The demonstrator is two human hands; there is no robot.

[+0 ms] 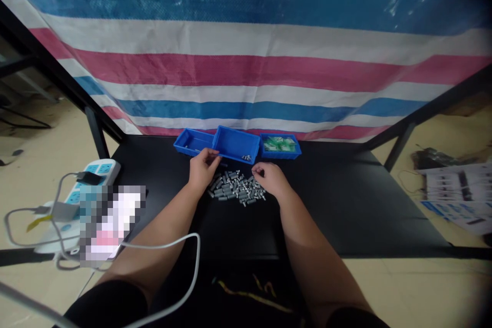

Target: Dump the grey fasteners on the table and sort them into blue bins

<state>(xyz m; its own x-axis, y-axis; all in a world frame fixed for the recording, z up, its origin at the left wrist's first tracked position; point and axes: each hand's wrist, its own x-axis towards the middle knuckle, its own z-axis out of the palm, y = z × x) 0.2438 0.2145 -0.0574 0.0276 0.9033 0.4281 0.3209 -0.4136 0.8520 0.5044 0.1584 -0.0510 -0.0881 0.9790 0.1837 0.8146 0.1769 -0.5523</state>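
My left hand (pixel 202 170) is closed in a pinch at the near left corner of the middle blue bin (pixel 235 142). What lies between its fingertips is too small to tell. My right hand (pixel 271 178) is also pinched, at the upper right edge of a pile of small grey cylinders with shiny metal bits (pixel 236 187); whatever its fingertips hold cannot be made out. The middle bin sits slanted, its left side over the neighbouring left blue bin (pixel 186 151), with a few small metal pieces (pixel 246 157) in its near right corner.
A right blue bin (pixel 280 155) holds green and white packets. At left are a white power strip (pixel 105 166) with plugs and a blurred-out phone-like device (pixel 115 225). A white cable (pixel 165 245) crosses over my left forearm. A striped sheet (pixel 246 72) hangs behind the black table (pixel 346 205).
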